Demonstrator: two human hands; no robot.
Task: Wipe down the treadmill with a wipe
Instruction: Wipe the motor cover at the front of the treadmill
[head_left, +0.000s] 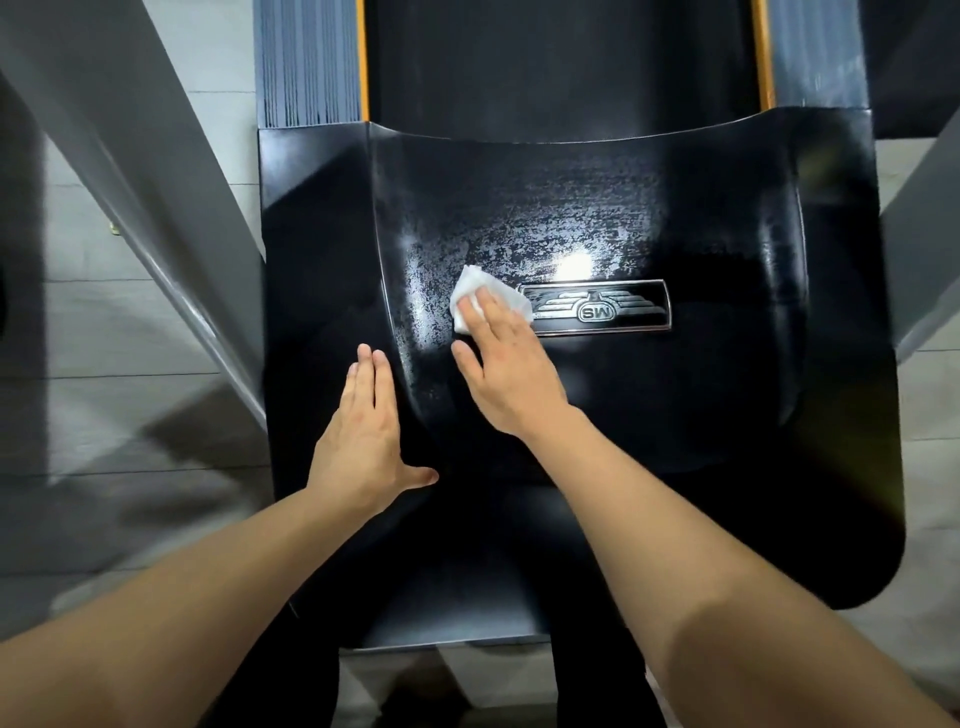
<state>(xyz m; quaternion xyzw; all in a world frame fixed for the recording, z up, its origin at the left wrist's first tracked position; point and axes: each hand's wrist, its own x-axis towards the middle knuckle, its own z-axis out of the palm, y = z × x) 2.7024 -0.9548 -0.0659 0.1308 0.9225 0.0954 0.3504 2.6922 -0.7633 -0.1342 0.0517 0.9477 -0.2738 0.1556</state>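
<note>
The treadmill's glossy black motor cover (727, 395) fills the middle of the head view, with a metal "SW" badge (597, 307) at its centre. Wet streaks (545, 234) cover the surface above the badge. A white wipe (470, 288) lies flat on the cover just left of the badge. My right hand (506, 364) presses on the wipe with straight fingers. To its left, my left hand (363, 436) rests flat on the cover's left side, fingers straight and thumb spread, holding nothing.
The black running belt (561, 62) runs away at the top, edged by orange strips (362, 57) and grey ribbed side rails (311, 62). Grey treadmill uprights (156, 208) slant along both sides. A light tiled floor (104, 332) surrounds the machine.
</note>
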